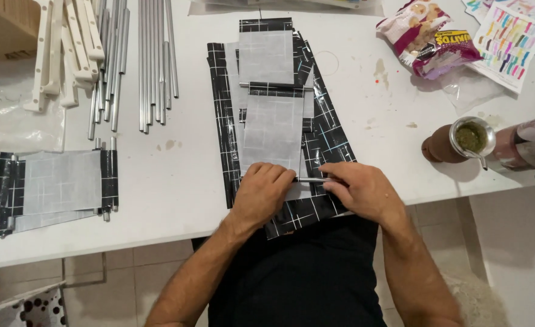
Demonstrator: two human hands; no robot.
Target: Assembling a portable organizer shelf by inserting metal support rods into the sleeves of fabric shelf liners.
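Left hand (260, 192) flat, fingers pressing the grey fabric panel (273, 133) at the white table (176, 181) near edge; right hand (361, 191) pinches a thin metal rod (311, 180) at panel's bottom hem; more rods (152, 60) far left, well apart.

A thin, straight silver metal rod (313, 180) lay horizontally across the near end of a grey fabric panel with black, white-lined borders (272, 130). The panel lay flat atop a stack of similar panels, lengthwise on the white bench (176, 181).
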